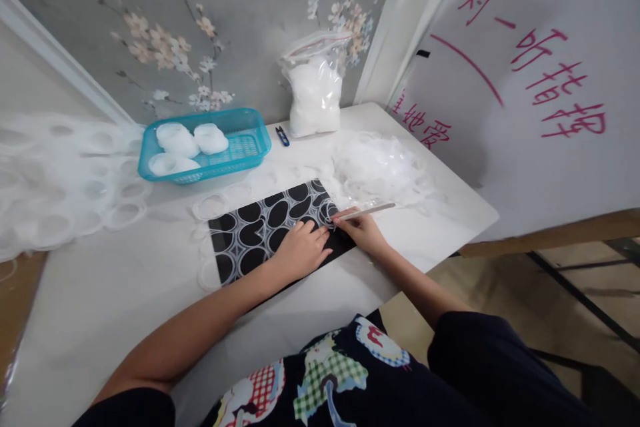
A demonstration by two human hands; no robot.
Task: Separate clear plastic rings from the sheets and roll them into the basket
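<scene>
While close together, hands (303, 250) palm-down

Single view, worn on the head. We look forward and steeply down over a dark navy cloth shirt with printed patches (385, 390), nearest us at bottom centre. The bare left hand (300, 250) and bare right hand (364, 230) sit mid-frame, farther off. Beyond the white flat tabletop (125, 300), we face a grey flower-painted panel (255, 20) across the top; a white board with red writing (540, 173) slants at upper right.
</scene>
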